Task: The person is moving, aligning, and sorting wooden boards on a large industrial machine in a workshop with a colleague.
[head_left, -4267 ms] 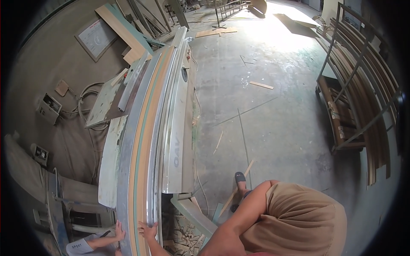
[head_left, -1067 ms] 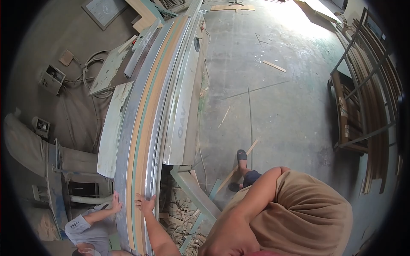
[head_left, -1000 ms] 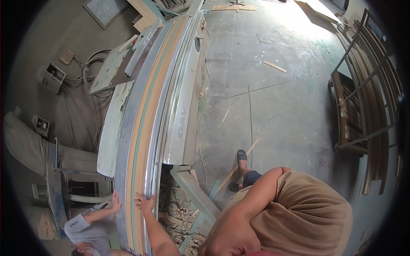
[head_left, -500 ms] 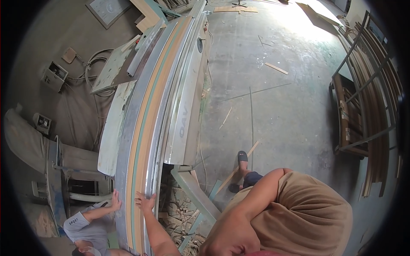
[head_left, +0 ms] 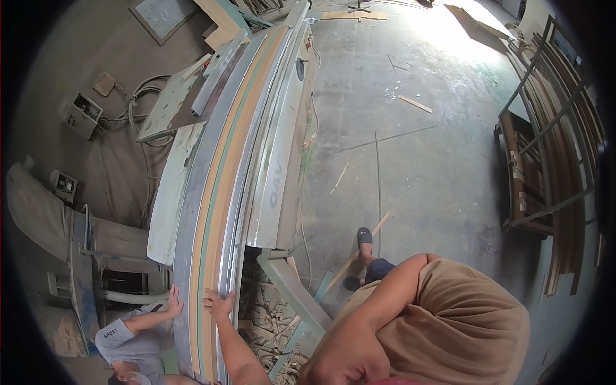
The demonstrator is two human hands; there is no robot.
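My left hand (head_left: 219, 304) reaches up from the lower edge. It rests palm down near the close end of a long light-brown board (head_left: 218, 256), fingers spread and pointing left. A green strip (head_left: 206, 256) and a yellowish wood strip (head_left: 197, 256) run alongside it, lengthwise on a long machine's grey metal table (head_left: 185, 256). Across the strips, a co-worker in a grey shirt (head_left: 138, 337) lays a hand (head_left: 174, 301) at the table's left edge. A bent bare arm (head_left: 385, 301) lies against a brown shirt (head_left: 462, 314); its hand is hidden. My right hand does not show.
Right of the strips runs the machine's pale long side beam (head_left: 276, 173). Below it lie a heap of wood offcuts (head_left: 266, 321) and a slanted metal leg (head_left: 292, 289). Loose sticks lie on the concrete floor (head_left: 410, 179). A metal rack (head_left: 513, 173) of long boards stands right.
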